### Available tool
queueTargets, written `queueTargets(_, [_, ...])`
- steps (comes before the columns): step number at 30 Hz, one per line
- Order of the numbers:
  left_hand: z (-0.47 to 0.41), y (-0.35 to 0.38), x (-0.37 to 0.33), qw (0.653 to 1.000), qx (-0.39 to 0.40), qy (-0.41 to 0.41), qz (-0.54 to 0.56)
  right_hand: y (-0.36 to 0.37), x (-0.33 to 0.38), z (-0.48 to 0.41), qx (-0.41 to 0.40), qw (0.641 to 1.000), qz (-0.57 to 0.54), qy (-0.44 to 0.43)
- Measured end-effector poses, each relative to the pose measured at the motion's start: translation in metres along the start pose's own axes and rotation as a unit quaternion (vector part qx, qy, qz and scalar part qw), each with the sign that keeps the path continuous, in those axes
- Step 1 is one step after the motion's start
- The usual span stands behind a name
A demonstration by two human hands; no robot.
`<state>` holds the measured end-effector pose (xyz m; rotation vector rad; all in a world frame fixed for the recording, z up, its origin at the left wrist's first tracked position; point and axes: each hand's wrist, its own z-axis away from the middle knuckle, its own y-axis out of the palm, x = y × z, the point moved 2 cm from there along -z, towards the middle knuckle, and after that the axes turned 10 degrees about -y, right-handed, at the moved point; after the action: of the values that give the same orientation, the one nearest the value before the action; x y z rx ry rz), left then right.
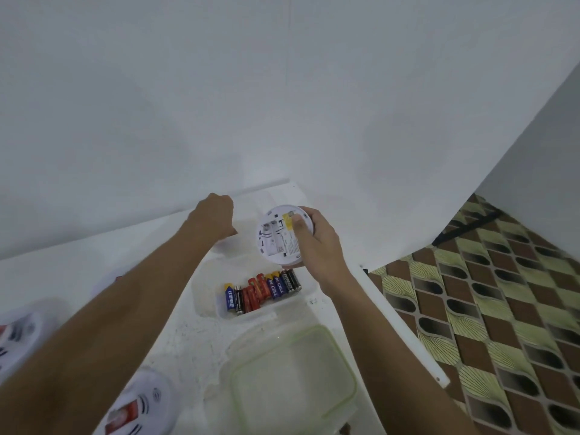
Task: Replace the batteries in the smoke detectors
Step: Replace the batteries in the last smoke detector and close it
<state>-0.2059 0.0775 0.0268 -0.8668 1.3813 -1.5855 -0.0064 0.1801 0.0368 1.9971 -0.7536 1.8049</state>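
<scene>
Head view over a white table (175, 340) set against a white wall (282, 89). The right hand (317, 243) grasps a round white detector (276, 237) by its rim and holds it above the table's far end, its back turned to the camera. The thumb (299, 233) lies across the back beside a yellow label (287, 221). The battery bay (270, 235) is uncovered, and no cells can be made out in it. The left hand (215, 216) reaches to the far edge of the table, near the wall and just left of the detector, over a clear tub (251, 202). Only its back shows, with the fingers curled under, so whether it holds anything cannot be told. Below the detector, an open box (204, 296) holds a row of batteries (262, 290) lying side by side in blue, black and red wrappers. Nearer the camera a clear lid (292, 381) with a green seal lies flat on the table. Two more detectors rest face up at lower left: the second detector (138, 406), just beside the left forearm, and the third detector (15, 337), at the frame's edge. A patterned brown and yellow floor (486, 293) shows at right, past the table's edge.
</scene>
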Motion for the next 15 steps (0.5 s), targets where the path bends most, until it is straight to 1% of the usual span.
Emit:
queueTargets(5, [-0.001, 0.002, -0.003, 0.999, 0.028, 0.021, -0.025, 0.005, -0.001, -0.002, 0.005, 1.0, -0.014, -0.004])
queueTargets(10, [-0.008, 0.006, -0.002, 0.996, 0.059, 0.049, -0.033, 0.006, -0.002, -0.004, -0.011, 1.0, -0.022, 0.0])
queueTargets(13, [-0.009, 0.004, 0.002, 0.994, 0.077, 0.07, 0.022, 0.005, -0.003, -0.004, -0.016, 1.0, -0.012, 0.004])
queueTargets(15, [-0.007, 0.0, 0.002, 0.987, 0.086, 0.077, 0.111, 0.003, -0.004, -0.002, -0.028, 1.0, -0.009, 0.008])
